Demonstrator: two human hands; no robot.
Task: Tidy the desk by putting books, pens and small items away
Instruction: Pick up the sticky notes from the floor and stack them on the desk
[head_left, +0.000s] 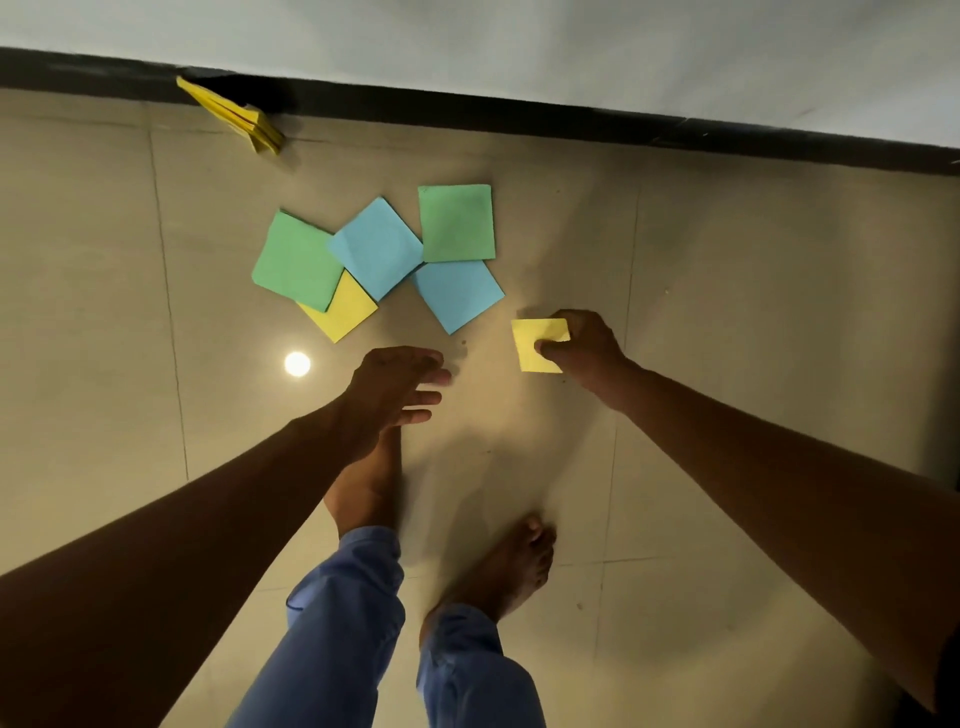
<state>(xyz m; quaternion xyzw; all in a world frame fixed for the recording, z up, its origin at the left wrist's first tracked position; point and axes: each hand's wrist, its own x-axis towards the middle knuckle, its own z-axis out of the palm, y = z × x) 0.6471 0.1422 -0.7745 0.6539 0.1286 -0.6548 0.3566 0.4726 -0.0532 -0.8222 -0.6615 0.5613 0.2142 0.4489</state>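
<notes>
Several square paper notes lie scattered on the tiled floor: a green one, a blue one, another green one, a second blue one and a yellow one partly under the left green note. My right hand pinches a separate yellow note between thumb and fingers, low over the floor to the right of the pile. My left hand hovers below the pile with fingers extended, holding nothing.
A yellow stack of notes leans against the dark skirting of the white wall at the back left. My bare feet and blue trouser legs stand below the hands. A lamp reflection shines on the floor tiles.
</notes>
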